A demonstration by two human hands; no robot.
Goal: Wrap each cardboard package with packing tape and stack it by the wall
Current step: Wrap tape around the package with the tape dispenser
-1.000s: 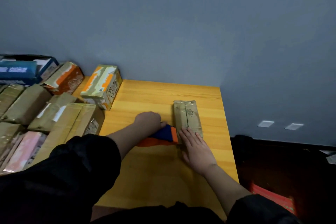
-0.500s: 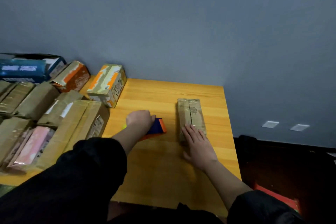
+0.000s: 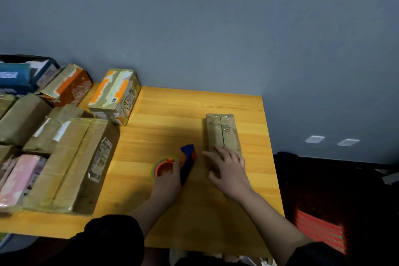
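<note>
A narrow brown cardboard package (image 3: 222, 130), taped over, lies lengthwise on the yellow wooden table (image 3: 172, 110) near its right edge. My right hand (image 3: 228, 168) rests on the package's near end with fingers spread and fairly straight. To its left, my left hand (image 3: 167, 181) grips a blue and orange tape dispenser (image 3: 187, 163) standing on the table, with its orange tape roll (image 3: 164, 168) facing up. The dispenser stands a short gap left of the package.
Several taped cardboard boxes (image 3: 71, 162) crowd the table's left half, with an orange-printed box (image 3: 114, 95) and another orange box (image 3: 67, 85) near the grey wall. A blue box (image 3: 15, 75) sits at far left. Dark floor and a red crate (image 3: 319, 229) lie right of the table.
My left hand pulled the dispenser away from the package's left side toward me and turned it, so the orange roll now shows. My right hand stayed on the package's near end.
</note>
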